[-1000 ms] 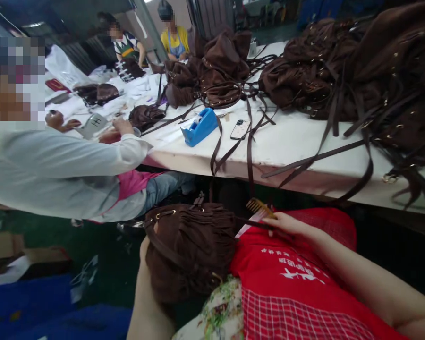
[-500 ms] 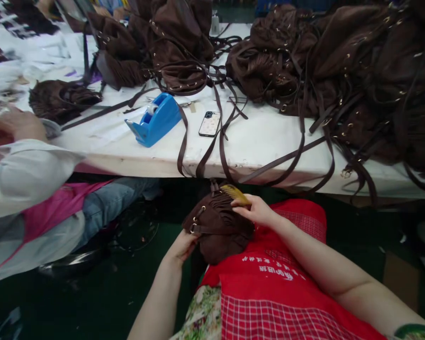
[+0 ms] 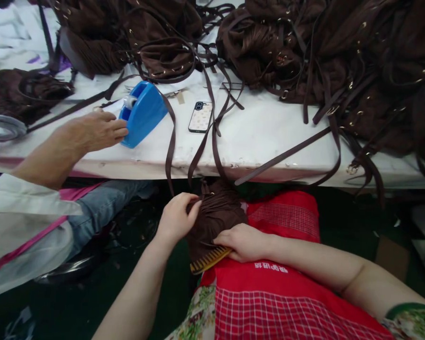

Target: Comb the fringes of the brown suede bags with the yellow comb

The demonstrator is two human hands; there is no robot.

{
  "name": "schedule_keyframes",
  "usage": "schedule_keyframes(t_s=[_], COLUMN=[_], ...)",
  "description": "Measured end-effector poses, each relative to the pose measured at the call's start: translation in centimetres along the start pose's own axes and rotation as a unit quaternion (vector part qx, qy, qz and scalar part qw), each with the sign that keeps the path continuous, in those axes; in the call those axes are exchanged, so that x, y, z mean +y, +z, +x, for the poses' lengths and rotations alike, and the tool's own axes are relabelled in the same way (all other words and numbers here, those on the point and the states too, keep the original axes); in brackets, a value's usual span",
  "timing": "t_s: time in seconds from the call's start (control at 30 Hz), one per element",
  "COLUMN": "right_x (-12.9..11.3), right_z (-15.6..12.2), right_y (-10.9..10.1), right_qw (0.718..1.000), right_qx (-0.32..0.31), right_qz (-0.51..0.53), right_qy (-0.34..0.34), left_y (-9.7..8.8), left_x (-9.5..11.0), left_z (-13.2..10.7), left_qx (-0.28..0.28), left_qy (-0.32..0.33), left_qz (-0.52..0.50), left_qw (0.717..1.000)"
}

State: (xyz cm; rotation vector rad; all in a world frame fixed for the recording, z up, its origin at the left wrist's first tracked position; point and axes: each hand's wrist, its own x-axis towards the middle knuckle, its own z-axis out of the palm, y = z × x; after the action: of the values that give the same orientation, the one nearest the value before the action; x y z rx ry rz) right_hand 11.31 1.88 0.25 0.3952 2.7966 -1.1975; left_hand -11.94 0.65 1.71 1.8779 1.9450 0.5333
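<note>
White cloth covers the tabletop (image 3: 269, 132), which stretches across in front of my fingers. Well ahead and to their right, dark brown bags lie in a heap (image 3: 375, 85) of gathered fabric, straps and gold-coloured rings; more brown bags (image 3: 163, 59) are piled ahead and to the left. Several thin straps (image 3: 172, 151) hang over the edge just beyond my fingers. Between them and the piles lies a phone (image 3: 200, 118) in a pale patterned case, and left of it stands a blue tape dispenser (image 3: 148, 113), its side touched by a co-worker's hand (image 3: 92, 132) that reaches in from my left.

Below the table edge, the pleated brown bag (image 3: 221, 205) sits at my lap between my two sets of fingers. My left fingers (image 3: 184, 198) are bent with the thumb over its left edge, pinching it; how firmly, I cannot tell. My right fingers (image 3: 225, 236) are closed on a yellow comb (image 3: 210, 260), which sticks out to their left along the bag's near end, its teeth turned towards the fabric. Right under my right wrist spreads my red apron (image 3: 269, 293).
</note>
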Motion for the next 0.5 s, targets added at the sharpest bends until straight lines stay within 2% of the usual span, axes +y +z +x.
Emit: schedule_keyframes(t_s=[0.07, 0.1, 0.17, 0.23, 0.3, 0.37, 0.4, 0.43, 0.5], right_x=[-0.1, -0.2, -0.1, 0.5, 1.8, 3.8, 4.9, 6.0, 7.9], right_z=[0.0, -0.1, -0.6, -1.3, -1.8, -1.5, -1.0, -0.4, 1.4], right_y=[0.3, 0.4, 0.6, 0.3, -0.3, -1.1, -1.5, -2.0, -2.7], right_qw=[1.000, 1.000, 0.999, 0.994, 0.975, 0.948, 0.938, 0.935, 0.945], right_qx=[0.003, 0.007, 0.029, 0.090, 0.196, 0.296, 0.325, 0.334, 0.307], right_qz=[0.000, 0.005, 0.025, 0.063, 0.102, 0.117, 0.115, 0.112, 0.107], right_qy=[-0.018, -0.024, -0.031, -0.029, -0.009, 0.021, 0.033, 0.037, 0.029], left_y=[1.9, 2.9, 4.7, 5.6, 5.5, 4.7, 4.2, 3.8, 3.1], left_x=[2.4, 3.1, 3.6, 3.2, 2.8, 2.7, 2.7, 2.9, 3.2], left_z=[1.2, 1.5, 1.5, 0.8, -0.5, -2.1, -2.9, -3.7, -5.2], left_qx=[-0.046, -0.065, -0.092, -0.100, -0.110, -0.148, -0.168, -0.183, -0.194], left_qy=[0.050, 0.055, 0.036, 0.009, 0.014, 0.055, 0.074, 0.086, 0.085], left_qz=[0.065, 0.090, 0.113, 0.097, 0.060, 0.035, 0.032, 0.034, 0.037], left_qw=[0.996, 0.992, 0.989, 0.990, 0.992, 0.987, 0.982, 0.979, 0.977])
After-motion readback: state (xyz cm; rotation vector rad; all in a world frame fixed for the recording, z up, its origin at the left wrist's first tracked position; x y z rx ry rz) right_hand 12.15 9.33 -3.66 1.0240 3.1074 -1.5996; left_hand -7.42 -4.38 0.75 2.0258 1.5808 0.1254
